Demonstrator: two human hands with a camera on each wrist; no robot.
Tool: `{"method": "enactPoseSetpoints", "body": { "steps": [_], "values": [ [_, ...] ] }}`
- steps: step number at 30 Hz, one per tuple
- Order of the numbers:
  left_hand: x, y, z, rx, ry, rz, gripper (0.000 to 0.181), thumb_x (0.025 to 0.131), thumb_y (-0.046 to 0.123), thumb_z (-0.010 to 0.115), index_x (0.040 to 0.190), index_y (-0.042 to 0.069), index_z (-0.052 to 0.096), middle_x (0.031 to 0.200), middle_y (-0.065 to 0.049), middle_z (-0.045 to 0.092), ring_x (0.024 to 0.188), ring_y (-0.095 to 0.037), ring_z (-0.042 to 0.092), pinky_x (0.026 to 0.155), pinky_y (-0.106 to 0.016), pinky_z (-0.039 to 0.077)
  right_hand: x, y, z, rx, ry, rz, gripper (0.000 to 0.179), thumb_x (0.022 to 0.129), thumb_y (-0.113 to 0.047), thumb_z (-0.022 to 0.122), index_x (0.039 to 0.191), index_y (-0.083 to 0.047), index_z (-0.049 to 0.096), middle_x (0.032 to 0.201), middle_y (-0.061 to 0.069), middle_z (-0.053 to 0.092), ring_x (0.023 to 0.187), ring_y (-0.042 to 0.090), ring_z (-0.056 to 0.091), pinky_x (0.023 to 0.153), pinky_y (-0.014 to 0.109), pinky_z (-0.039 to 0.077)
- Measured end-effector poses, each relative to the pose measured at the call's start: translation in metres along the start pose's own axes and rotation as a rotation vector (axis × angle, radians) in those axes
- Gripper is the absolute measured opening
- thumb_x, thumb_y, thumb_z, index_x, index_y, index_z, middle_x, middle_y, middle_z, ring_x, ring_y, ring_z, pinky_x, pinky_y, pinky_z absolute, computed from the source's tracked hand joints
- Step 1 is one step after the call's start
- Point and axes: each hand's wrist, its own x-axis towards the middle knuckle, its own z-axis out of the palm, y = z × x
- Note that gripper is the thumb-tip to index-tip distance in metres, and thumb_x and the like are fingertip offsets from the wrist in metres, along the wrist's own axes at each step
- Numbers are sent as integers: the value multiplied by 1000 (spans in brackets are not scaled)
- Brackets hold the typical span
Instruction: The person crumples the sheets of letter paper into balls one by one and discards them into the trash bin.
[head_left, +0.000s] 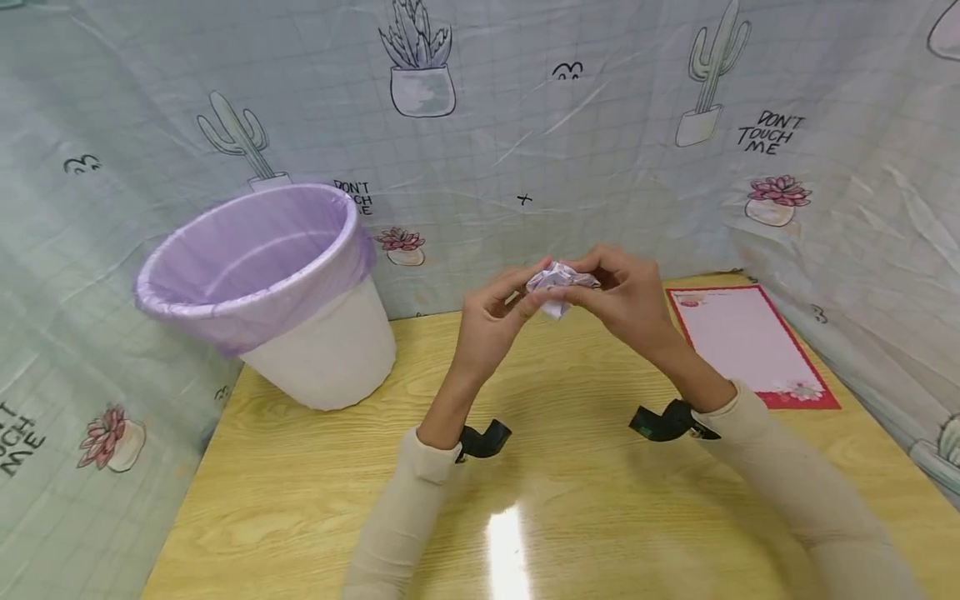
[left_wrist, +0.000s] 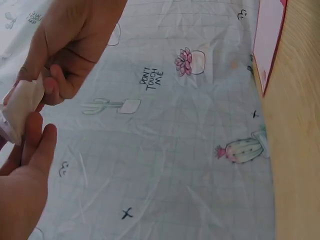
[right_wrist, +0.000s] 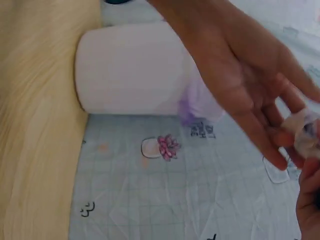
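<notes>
A crumpled piece of white paper (head_left: 557,282) with purplish marks is held up over the far part of the table, between both hands. My left hand (head_left: 487,321) pinches its left side with thumb and fingers. On the other side my right hand (head_left: 626,300) grips it, thumb along the near face and fingers behind. In the left wrist view the pale crumpled paper (left_wrist: 22,107) shows at the left edge, between the two hands. The right wrist view catches the paper (right_wrist: 304,132) at its right edge, partly covered by fingers.
A white bin (head_left: 326,346) with a purple liner bag (head_left: 255,242) stands on the left of the wooden table (head_left: 330,492). At the right lies a pink sheet with a red border (head_left: 750,342). A cactus-print cloth (head_left: 517,158) hangs behind and at both sides.
</notes>
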Motion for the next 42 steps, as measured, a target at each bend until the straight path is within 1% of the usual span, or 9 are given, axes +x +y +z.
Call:
{"method": "enactPoseSetpoints", "body": {
  "steps": [4,9,13,16,21,26,33,39,42],
  "values": [
    [0,4,-2,222,-131,151,68,82,-3,81,143,-8,52,125,-22,59,114,-25,61,98,-34,54,-2,-6,-6,222,4,286,9,86,6,78,91,2,71,87,11,62,65,19,60,59,24,54],
    [2,4,4,546,-36,364,61,77,1,86,133,-5,63,113,-17,64,99,-24,64,84,-28,55,-2,-8,-2,265,34,407,8,88,0,78,88,-1,71,88,9,61,67,17,62,62,25,57],
    [4,0,11,532,62,427,41,83,-3,79,123,-7,68,107,-18,66,95,-25,66,79,-30,57,-1,-11,-2,257,47,414,9,90,-2,76,91,4,70,88,10,63,67,18,65,63,26,58],
    [6,-3,9,454,84,412,33,87,0,75,119,-8,70,106,-19,68,94,-24,67,78,-30,57,-2,-14,-9,253,-37,384,10,96,-5,71,100,3,73,91,9,67,73,19,69,70,29,60],
    [8,-1,-3,67,-98,280,40,94,18,69,117,-14,68,110,-16,67,95,-19,61,75,-26,54,-6,-13,-31,445,-257,291,22,94,0,71,115,-6,73,103,7,73,88,19,73,77,30,61],
    [13,1,-15,-161,-336,209,34,92,22,70,121,7,76,112,0,69,94,-19,57,71,-27,48,-10,-17,-27,532,-302,231,29,81,-1,83,104,1,67,99,7,74,83,20,74,70,31,62],
    [14,5,-26,110,-383,383,31,94,14,68,116,-8,72,104,-19,69,88,-20,59,67,-31,48,-14,-23,-5,356,-184,191,23,81,6,82,89,4,61,83,10,73,63,21,69,58,31,59],
    [17,9,-28,313,-387,397,37,101,18,59,129,-7,65,113,-17,68,89,-18,60,71,-30,49,-11,-22,-2,380,-131,271,18,84,12,75,85,6,59,79,12,71,63,22,70,60,34,60],
    [14,12,-27,456,-372,386,58,99,30,63,145,-4,51,125,-16,65,104,-19,63,89,-30,53,-9,-18,0,388,-77,343,15,86,9,75,85,7,60,76,11,71,63,20,70,62,32,60]
  ]
}}
